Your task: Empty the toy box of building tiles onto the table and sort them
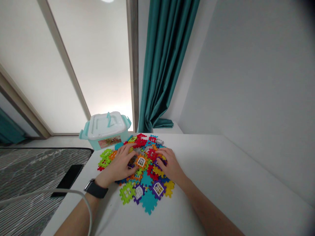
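A plain pale wall (258,82) bounds the room on the right; backlit frosted panels (98,59) in grey-brown frames stand on the left. The white worktop (209,164) extends from the foreground towards a gathered teal curtain (163,65). Left of the worktop, a grey striped surface (31,167) carries a black slab (67,180). A lidded box (107,126) stands at the worktop's far left corner. The heap of interlocking plastic pieces (149,200) lies beside it, at the middle of the worktop. The left hand (122,164) and right hand (169,163) rest on opposite flanks of the heap, fingers parted and curved; whether either grips a piece cannot be determined. A dark watch (96,189) encircles the left wrist. Overlap and the hands conceal lower pieces. The bottom edge cuts off both forearms and a white cable (66,190). The box label (109,141) is illegible.
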A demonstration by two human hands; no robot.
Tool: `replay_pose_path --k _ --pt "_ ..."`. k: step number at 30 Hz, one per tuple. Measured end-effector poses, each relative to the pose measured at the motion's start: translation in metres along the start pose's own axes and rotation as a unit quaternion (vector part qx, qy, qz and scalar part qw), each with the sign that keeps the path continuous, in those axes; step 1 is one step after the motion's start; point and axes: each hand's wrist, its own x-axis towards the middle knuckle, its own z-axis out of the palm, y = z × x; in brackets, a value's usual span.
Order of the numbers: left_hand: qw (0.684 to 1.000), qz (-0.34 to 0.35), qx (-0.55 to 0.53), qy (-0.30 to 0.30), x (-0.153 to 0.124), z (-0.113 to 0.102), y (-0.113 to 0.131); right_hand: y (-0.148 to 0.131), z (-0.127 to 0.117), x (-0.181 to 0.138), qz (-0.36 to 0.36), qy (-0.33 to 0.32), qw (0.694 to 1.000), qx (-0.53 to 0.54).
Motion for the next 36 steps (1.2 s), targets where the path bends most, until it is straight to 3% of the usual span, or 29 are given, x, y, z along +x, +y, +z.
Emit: replay_pose_path --k 7,15,22,36 --pt "0.999 -0.041 0.02 0.029 0.0 0.004 -0.006 -0.003 0.006 -0.001 0.009 -0.019 0.999 -0.043" --pt "0.998 -0.044 0.015 0.048 0.008 0.022 0.018 -0.007 0.007 -0.002 0.006 -0.023 0.999 -0.033" --pt "0.996 -0.049 0.023 0.065 0.009 0.032 0.025 -0.012 0.005 0.002 0.001 -0.009 1.0 0.025" --pt "0.999 0.01 0.035 0.039 0.01 0.021 0.028 -0.026 -0.008 0.004 0.039 -0.031 0.98 0.194"
